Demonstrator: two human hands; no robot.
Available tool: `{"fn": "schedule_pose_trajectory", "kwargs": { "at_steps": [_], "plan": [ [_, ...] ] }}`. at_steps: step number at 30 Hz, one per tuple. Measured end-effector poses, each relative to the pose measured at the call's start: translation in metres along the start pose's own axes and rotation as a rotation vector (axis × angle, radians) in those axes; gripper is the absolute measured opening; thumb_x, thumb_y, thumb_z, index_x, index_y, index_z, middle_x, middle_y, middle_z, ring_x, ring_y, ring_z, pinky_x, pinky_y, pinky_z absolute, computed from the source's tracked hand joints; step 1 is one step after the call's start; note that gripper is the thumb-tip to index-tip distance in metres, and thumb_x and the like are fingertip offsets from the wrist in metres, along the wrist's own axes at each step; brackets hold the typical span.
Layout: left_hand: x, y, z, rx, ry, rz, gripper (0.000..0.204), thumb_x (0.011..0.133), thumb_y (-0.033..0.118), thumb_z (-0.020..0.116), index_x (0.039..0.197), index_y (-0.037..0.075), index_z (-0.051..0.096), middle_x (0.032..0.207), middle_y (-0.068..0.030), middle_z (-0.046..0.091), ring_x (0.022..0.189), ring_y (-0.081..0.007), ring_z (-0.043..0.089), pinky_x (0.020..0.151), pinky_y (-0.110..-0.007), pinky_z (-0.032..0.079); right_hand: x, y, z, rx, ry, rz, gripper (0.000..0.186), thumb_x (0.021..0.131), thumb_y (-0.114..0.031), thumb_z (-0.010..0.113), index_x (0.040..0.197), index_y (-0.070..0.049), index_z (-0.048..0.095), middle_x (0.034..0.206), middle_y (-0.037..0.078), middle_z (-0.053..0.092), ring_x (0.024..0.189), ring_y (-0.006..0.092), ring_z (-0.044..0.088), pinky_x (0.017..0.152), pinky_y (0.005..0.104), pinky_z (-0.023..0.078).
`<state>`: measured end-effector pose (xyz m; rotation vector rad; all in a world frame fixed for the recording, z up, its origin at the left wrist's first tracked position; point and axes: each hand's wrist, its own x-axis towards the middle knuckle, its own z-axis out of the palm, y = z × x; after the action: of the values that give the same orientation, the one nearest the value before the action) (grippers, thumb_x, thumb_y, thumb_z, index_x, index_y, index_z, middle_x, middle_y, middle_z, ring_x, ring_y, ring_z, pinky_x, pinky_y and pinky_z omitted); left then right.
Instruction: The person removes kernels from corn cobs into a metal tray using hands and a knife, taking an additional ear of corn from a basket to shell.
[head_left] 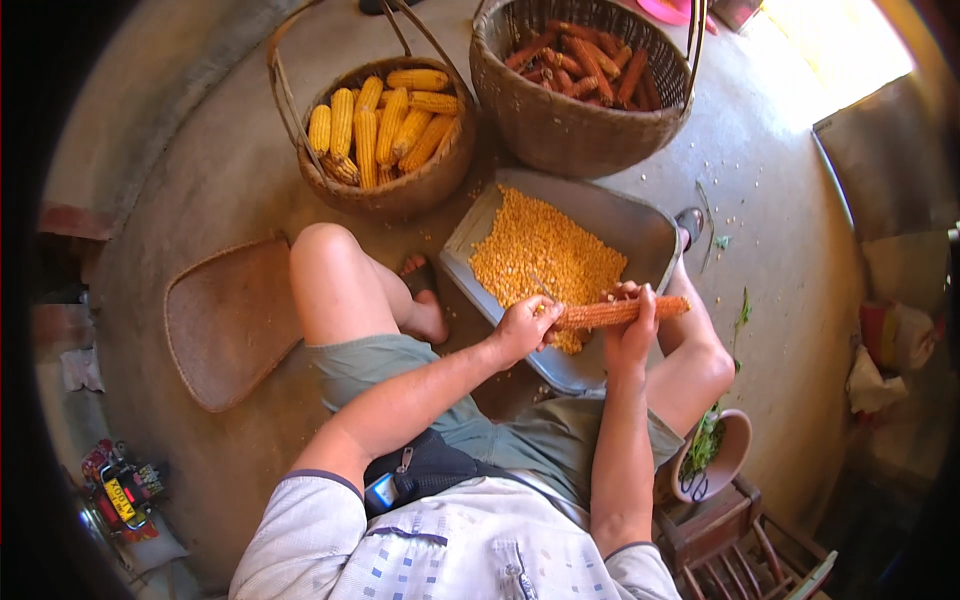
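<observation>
A corn cob (592,316), stripped orange-red along most of its visible length, lies nearly level between my hands. My right hand (631,338) is closed around it towards its right end. My left hand (526,328) closes on its left end, fingers bent. A thin dark sliver shows just above that hand; what it is I cannot make out. Both hands are over a grey metal pan (652,228) between my legs. Loose yellow corn kernels (545,245) are heaped in the pan, some directly under the hands.
Beyond the pan stand a handled basket (395,200) of yellow ears and a larger basket (575,140) of bare reddish cobs. A flat woven tray (230,325) lies left of my knee. On the right are a pot (735,445) with greens and scissors and a wooden chair (710,525).
</observation>
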<state>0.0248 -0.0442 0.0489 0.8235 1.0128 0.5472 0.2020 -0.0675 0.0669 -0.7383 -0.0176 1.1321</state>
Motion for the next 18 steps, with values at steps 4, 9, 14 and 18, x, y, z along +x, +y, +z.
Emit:
{"fn": "schedule_pose_trajectory", "kwargs": {
  "at_steps": [4, 9, 14, 18],
  "plan": [
    [0.016, -0.017, -0.018, 0.393, 0.182, 0.122, 0.026, 0.095, 0.029, 0.064, 0.100, 0.004, 0.063, 0.061, -0.0044, 0.061, 0.058, -0.0104, 0.060, 0.052, -0.029, 0.047, -0.017, -0.003, -0.003, -0.567, 0.053, -0.084, 0.019, 0.095, -0.021, 0.063, 0.104, -0.004, 0.062, 0.099, 0.005, 0.065, 0.085, 0.0142, 0.060, 0.075, 0.0287, 0.048],
    [0.029, -0.033, -0.027, 0.680, 0.199, 0.204, 0.050, 0.085, 0.037, 0.071, 0.115, -0.001, 0.062, 0.106, -0.0240, 0.066, 0.102, -0.0337, 0.063, 0.091, -0.040, 0.049, -0.025, -0.004, -0.020, -1.404, -0.236, -0.154, 0.020, 0.081, -0.017, 0.076, 0.089, -0.003, 0.064, 0.078, 0.008, 0.064, 0.072, 0.0202, 0.062, 0.069, 0.0329, 0.051],
    [0.014, -0.021, -0.026, 0.830, 0.123, 0.259, 0.071, 0.084, 0.043, 0.070, 0.132, -0.007, 0.051, 0.133, -0.0283, 0.053, 0.127, -0.0393, 0.049, 0.109, -0.042, 0.038, -0.034, 0.001, -0.002, -1.824, -0.592, 0.031, 0.023, 0.073, -0.014, 0.078, 0.090, -0.002, 0.068, 0.077, 0.013, 0.066, 0.072, 0.0235, 0.066, 0.070, 0.0360, 0.052],
    [0.021, -0.009, -0.015, 0.823, 0.109, 0.229, 0.064, 0.084, 0.042, 0.068, 0.125, -0.006, 0.056, 0.124, -0.0279, 0.058, 0.120, -0.0380, 0.055, 0.105, -0.041, 0.042, -0.010, -0.017, 0.015, -1.831, -0.918, -0.347, 0.020, 0.070, -0.016, 0.075, 0.079, -0.002, 0.063, 0.078, 0.017, 0.063, 0.072, 0.0325, 0.063, 0.065, 0.0412, 0.050]
  ]
}}
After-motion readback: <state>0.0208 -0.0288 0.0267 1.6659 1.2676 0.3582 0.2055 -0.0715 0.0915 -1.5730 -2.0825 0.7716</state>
